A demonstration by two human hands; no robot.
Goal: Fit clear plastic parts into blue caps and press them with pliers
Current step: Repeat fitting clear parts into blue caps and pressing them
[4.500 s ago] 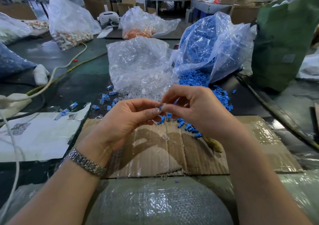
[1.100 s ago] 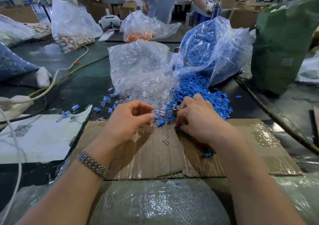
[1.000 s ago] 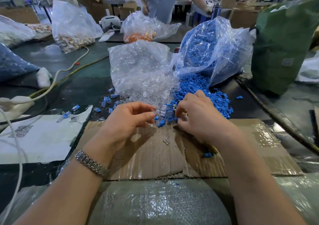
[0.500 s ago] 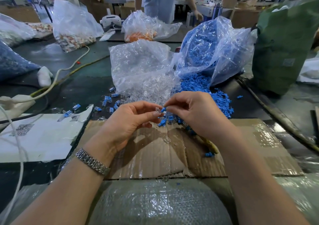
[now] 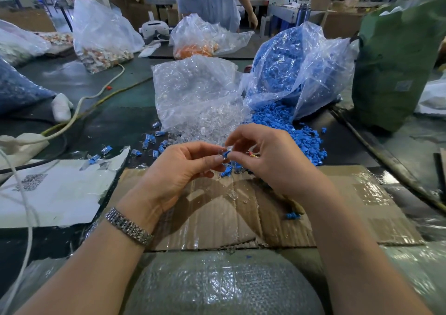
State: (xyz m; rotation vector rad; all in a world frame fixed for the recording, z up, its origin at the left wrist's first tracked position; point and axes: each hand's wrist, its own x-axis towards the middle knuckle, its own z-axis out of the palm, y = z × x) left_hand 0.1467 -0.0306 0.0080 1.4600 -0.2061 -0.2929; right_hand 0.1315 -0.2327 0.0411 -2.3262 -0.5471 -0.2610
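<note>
**Small, light, slick parts: pinched at the tips, mated above the cardboard**

At the far left of the bench, finished pieces (image 5: 154,143), each a clear body seated in a blue end, are scattered on the dark table (image 5: 113,121) beside a torn white sheet (image 5: 58,191). Further in, the left hand (image 5: 173,177) is raised over the cardboard (image 5: 217,218), and a clear plastic part (image 5: 220,152) is pinched between its thumb and forefinger. The part is judged very light, rigid and smooth, so it is likely to slip or flick away if squeezed off-centre; it is best held by its flat sides, with the open end left free.

Touching it at the middle of the view, a blue cap (image 5: 225,155) is pinched by the fingertips of the right hand (image 5: 270,162). The cap is judged small, stiff and matte, easier to grip than the clear piece, and best taken by its outer walls. A red and yellow object, possibly the pliers' handle, shows inside the right palm, but it cannot be identified with certainty.

Behind the hands a bag of clear parts (image 5: 198,102) lies open, and to its right a bag of blue caps (image 5: 294,73) has spilled a heap (image 5: 289,126) onto the table.
</note>
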